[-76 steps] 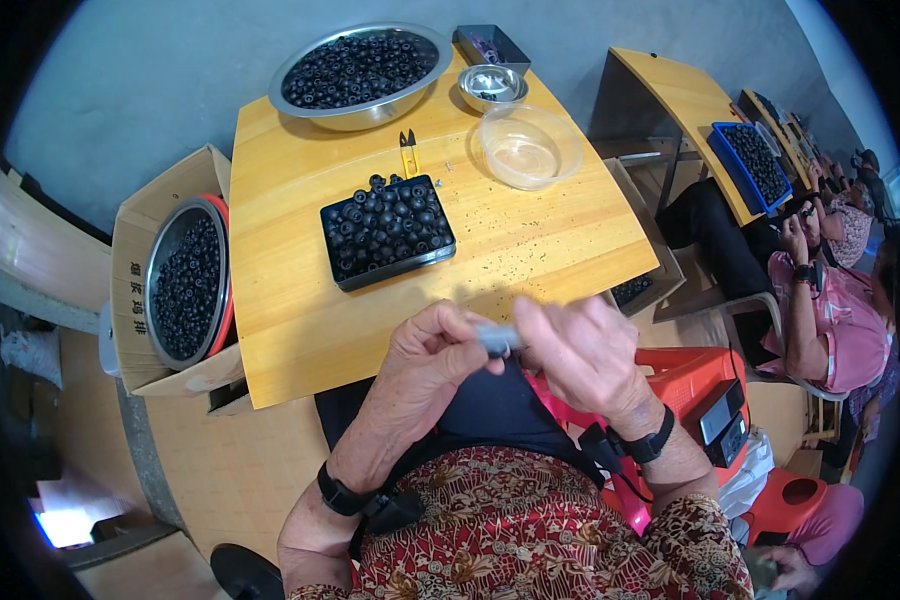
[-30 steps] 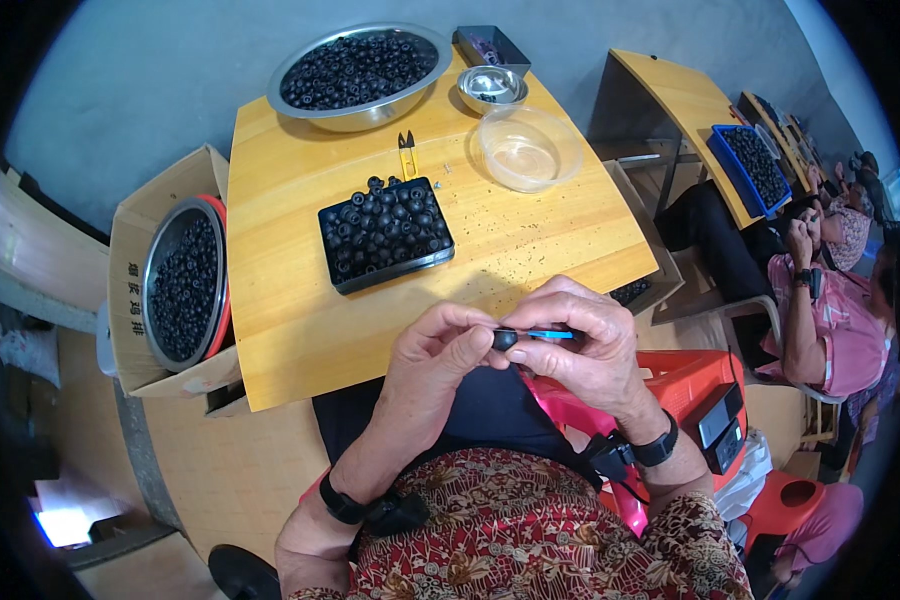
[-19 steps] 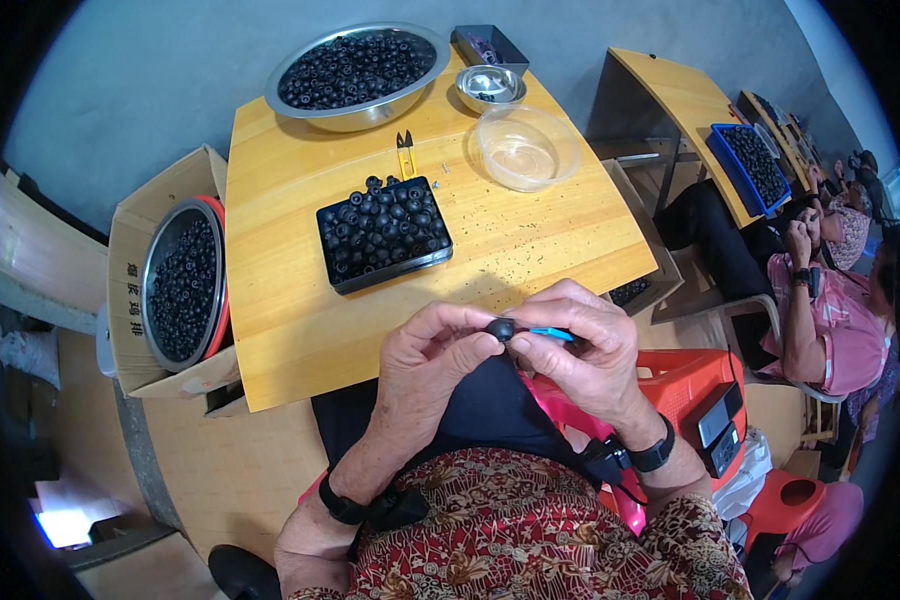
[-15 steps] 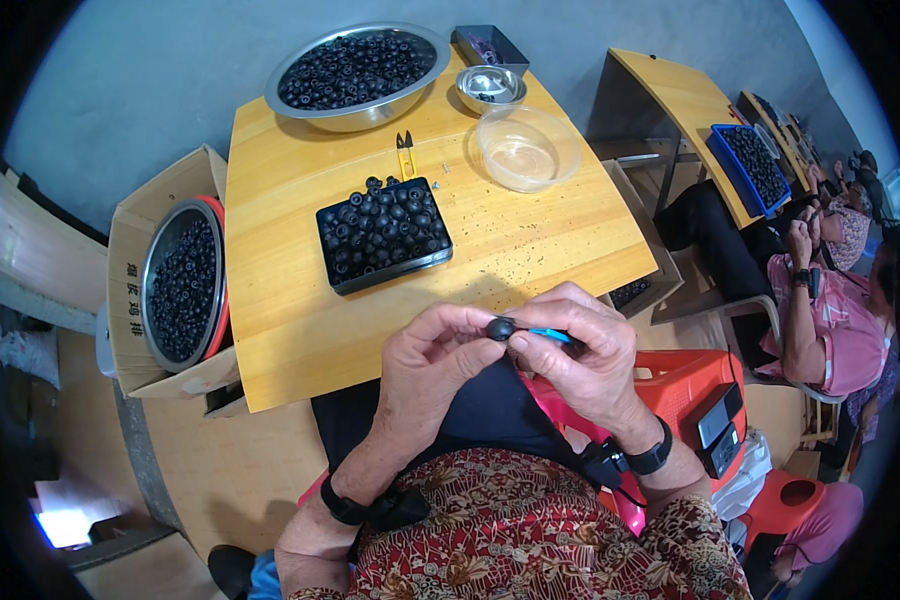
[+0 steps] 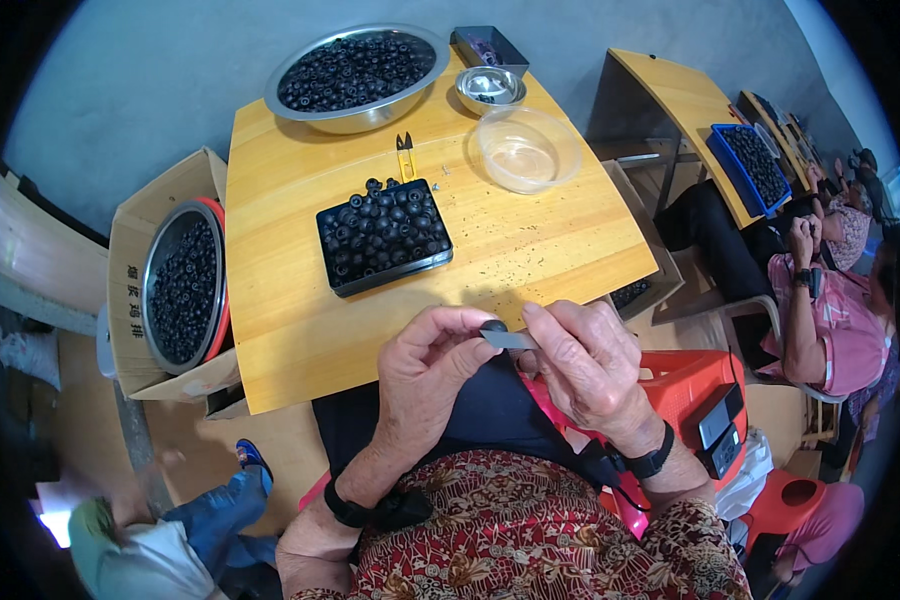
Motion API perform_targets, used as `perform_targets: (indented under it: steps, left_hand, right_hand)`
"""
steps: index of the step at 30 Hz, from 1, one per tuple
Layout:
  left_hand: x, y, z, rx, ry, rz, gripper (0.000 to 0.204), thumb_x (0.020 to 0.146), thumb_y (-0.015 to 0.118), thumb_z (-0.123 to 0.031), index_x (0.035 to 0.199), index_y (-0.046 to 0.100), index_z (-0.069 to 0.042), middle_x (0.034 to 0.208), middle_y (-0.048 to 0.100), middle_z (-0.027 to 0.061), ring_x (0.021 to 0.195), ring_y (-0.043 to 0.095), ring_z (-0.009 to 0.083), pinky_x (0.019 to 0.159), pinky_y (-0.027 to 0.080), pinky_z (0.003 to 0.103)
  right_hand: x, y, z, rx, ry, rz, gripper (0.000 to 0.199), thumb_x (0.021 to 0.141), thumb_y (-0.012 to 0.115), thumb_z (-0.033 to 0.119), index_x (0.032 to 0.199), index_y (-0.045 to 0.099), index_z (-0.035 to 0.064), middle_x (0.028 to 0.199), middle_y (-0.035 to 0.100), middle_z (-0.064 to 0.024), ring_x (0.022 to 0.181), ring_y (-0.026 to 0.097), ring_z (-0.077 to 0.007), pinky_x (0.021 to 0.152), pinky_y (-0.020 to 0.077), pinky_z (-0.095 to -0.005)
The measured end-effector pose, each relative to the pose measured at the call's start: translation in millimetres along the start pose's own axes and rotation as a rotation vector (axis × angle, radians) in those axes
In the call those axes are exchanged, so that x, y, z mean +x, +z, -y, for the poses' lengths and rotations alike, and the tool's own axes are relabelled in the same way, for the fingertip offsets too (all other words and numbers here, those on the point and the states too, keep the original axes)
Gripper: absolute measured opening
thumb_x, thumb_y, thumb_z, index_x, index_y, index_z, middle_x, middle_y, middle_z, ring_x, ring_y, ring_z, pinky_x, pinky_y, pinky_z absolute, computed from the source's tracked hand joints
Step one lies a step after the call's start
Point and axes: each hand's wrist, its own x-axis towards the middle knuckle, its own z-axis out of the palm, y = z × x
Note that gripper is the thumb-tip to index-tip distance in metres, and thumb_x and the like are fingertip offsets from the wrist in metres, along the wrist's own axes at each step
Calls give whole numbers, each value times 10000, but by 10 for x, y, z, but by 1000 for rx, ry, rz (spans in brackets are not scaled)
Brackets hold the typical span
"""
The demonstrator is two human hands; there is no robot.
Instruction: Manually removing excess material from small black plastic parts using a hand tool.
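Your left hand (image 5: pixel 432 362) pinches one small dark round fruit (image 5: pixel 493 326) between thumb and forefinger, held just off the near edge of the table (image 5: pixel 290 320), above your lap. Your right hand (image 5: pixel 585 365) is closed on a short grey blade (image 5: pixel 510 340), its tip touching the fruit's underside. The fruit is light and small, likely firm-skinned but soft under pressure, so grip it on its sides with fingertip pads only; squeeze too hard and it probably bruises or splits. Smooth skin could slip, so keep the pinch close to its middle and leave the end facing the blade free. The blade is stiff and thin; hold it well back from the tip, as you do. Middle of the table: a black tray (image 5: pixel 384 236) heaped with the same fruit. Far edge: a big steel bowl (image 5: pixel 358 68) of them, a small steel bowl (image 5: pixel 490 88), a clear plastic bowl (image 5: pixel 529 150), yellow snips (image 5: pixel 405 155). Beyond the left edge, a cardboard box (image 5: pixel 145 270) carries another steel basin (image 5: pixel 182 285) of fruit.
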Motion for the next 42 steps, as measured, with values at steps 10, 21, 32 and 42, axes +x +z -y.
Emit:
perform_targets:
  steps: [10,21,32,42]
  left_hand:
    - [-32,51,-6,183,122,-82,200,874,701,25,1064,637,15,1004,684,51,919,632,86,824,511,216]
    - [26,113,9,565,497,-176,229,777,784,26,965,655,4,947,701,119,867,684,183,781,533,279]
    - [26,183,17,700,567,-160,238,741,789,42,921,642,-10,893,701,117,820,696,216,731,539,294]
    - [13,204,59,692,533,-178,219,743,786,38,912,654,-9,909,708,111,829,696,195,732,538,288]
  right_hand:
    - [-1,9,-20,-23,-8,0,445,679,732,15,1118,675,-30,893,631,-109,658,579,-204,570,505,-313]
    - [4,18,6,1,33,-37,413,720,729,12,1126,664,-37,893,636,-119,662,583,-210,564,503,-313]
    - [-35,11,32,-11,37,-47,417,716,717,5,1127,661,-40,866,625,-108,654,577,-210,549,491,-308]
    - [-72,37,-23,7,54,-57,421,727,703,-8,1143,651,-41,873,631,-105,660,580,-207,549,493,-305]
